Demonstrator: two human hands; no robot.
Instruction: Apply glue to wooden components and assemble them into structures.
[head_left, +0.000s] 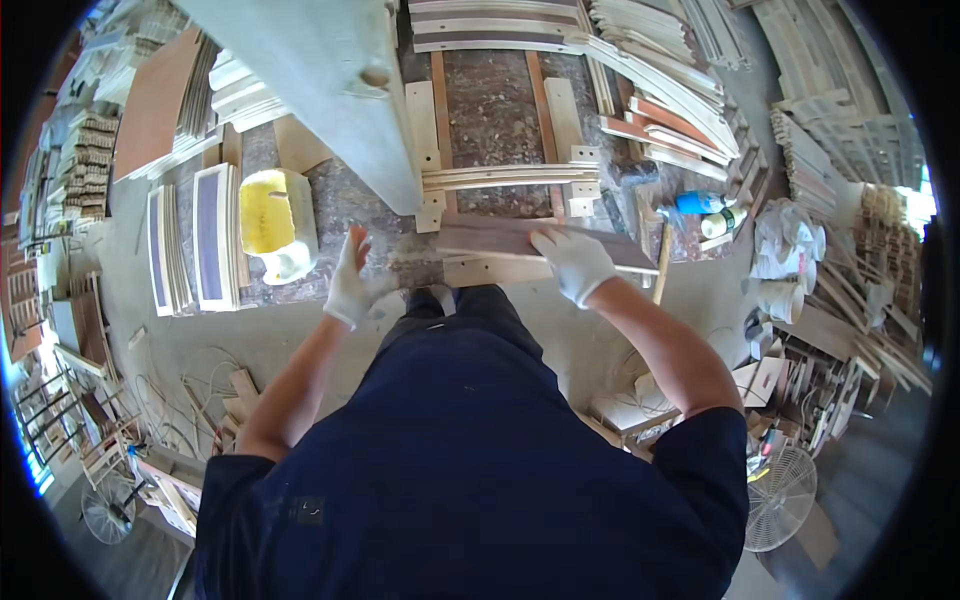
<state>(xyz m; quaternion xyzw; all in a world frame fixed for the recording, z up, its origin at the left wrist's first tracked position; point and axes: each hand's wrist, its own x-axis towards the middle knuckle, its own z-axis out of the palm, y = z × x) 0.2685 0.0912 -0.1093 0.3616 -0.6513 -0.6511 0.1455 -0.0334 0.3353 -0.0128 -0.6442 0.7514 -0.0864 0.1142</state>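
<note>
My right hand (575, 262), in a white work glove, grips the middle of a dark brown wooden slat (490, 236) at the bench's near edge. The slat lies slanted, its right end nearer to me. My left hand (355, 285), gloved too, is raised to the left of the slat, fingers stretched and holding nothing. Left of that hand stands a cut-open white plastic jug (305, 215) with a yellow inside. Just beyond the brown slat, several pale thin strips (510, 176) lie stacked across a wooden frame jig with pale side blocks (422, 125).
A wide grey beam (330, 90) slants over the bench from the upper left. Stacked panels (212, 235) stand left of the jug. Curved slats (670, 80) pile up at the back right, near a blue bottle (700, 203). A fan (780, 500) stands at the lower right.
</note>
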